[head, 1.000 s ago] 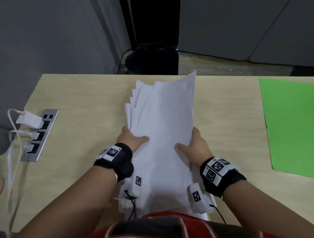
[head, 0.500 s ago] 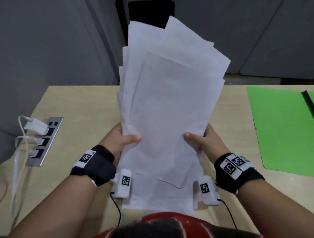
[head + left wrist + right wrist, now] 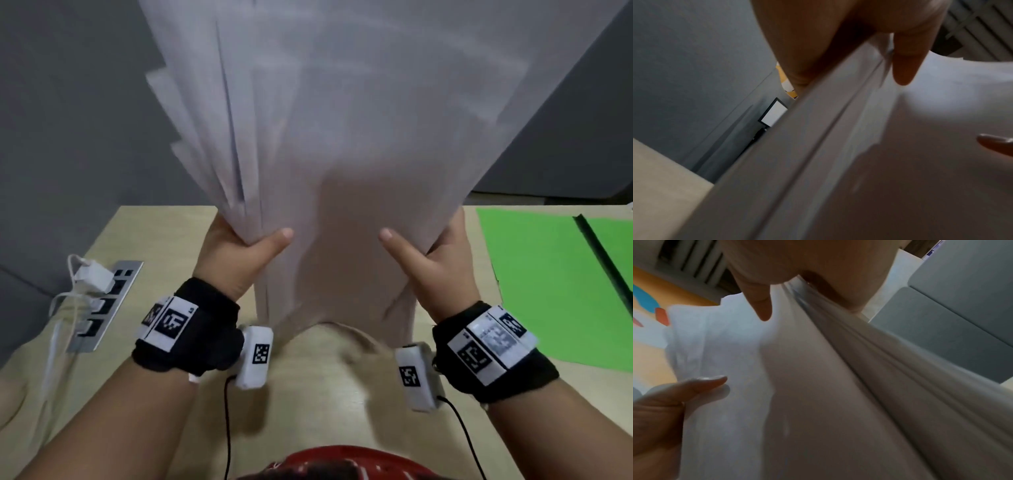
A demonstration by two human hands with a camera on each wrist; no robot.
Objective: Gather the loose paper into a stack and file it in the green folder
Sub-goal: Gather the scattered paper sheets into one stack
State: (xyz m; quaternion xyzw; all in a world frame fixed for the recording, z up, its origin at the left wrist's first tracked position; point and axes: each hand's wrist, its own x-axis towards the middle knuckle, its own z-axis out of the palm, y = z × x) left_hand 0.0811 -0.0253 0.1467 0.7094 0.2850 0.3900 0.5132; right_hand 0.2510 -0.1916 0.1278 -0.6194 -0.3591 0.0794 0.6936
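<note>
The paper stack [image 3: 342,144] is standing upright between both hands, blocking the whole middle and far side of the table [image 3: 164,233]. Below the stack's lifted lower edge, bare tabletop is lying open toward the person. Left of the stack, open table is running out to a power strip [image 3: 102,308] with a plugged charger [image 3: 94,277] and trailing cables [image 3: 54,329] obstructing that edge. Right of the stack, a strip of bare table is separating it from the open green folder [image 3: 548,274], lying flat.
</note>
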